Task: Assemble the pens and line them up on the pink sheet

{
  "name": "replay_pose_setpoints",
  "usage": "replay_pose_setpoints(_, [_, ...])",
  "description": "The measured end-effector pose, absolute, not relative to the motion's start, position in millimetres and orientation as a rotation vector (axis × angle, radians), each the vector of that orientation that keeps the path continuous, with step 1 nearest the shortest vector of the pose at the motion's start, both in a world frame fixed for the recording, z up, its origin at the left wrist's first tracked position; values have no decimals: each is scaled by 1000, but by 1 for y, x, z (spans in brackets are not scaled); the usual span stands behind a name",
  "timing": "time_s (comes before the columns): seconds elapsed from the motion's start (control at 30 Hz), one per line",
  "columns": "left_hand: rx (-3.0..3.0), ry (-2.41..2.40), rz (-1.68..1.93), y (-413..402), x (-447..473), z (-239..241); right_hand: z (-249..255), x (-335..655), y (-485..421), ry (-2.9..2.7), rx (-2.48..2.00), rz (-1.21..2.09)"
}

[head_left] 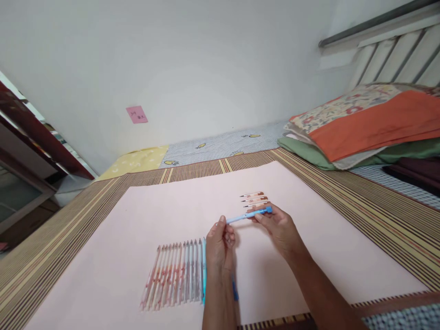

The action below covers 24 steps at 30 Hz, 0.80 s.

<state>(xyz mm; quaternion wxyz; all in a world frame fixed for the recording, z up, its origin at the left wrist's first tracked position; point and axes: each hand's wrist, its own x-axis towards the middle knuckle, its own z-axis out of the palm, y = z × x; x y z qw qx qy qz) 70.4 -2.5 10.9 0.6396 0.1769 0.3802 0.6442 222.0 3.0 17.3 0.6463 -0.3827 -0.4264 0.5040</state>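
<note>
A light blue pen [244,216] with a darker blue end is held level above the pale pink sheet [275,275]. My left hand [220,240] pinches its left end between thumb and fingers. Around the darker blue end my right hand [277,224] is closed. Just behind the right hand lie several short cream and brown pen-like pieces [254,200] with dark points, partly hidden by the hand. Left of my left forearm, several slim pens [175,275] lie side by side in a row. Beside that forearm, a blue item [235,289] is mostly covered.
The sheet lies on a striped mat [343,206]. Folded orange and floral bedding [374,114] is stacked at the right, below a radiator [395,55]. A pink note [136,114] is on the wall. Yellow fabric [137,160] runs along the back left.
</note>
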Motion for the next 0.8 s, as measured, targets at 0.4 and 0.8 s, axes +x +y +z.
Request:
replay_pose_setpoints(0.4, [385,862,1440,-5,76,17,13,211,0,-1009,-924,1191])
replay_pose_setpoints(0.8, [567,660,1394,-10,80,16,9,207,4,-848,-996,1073])
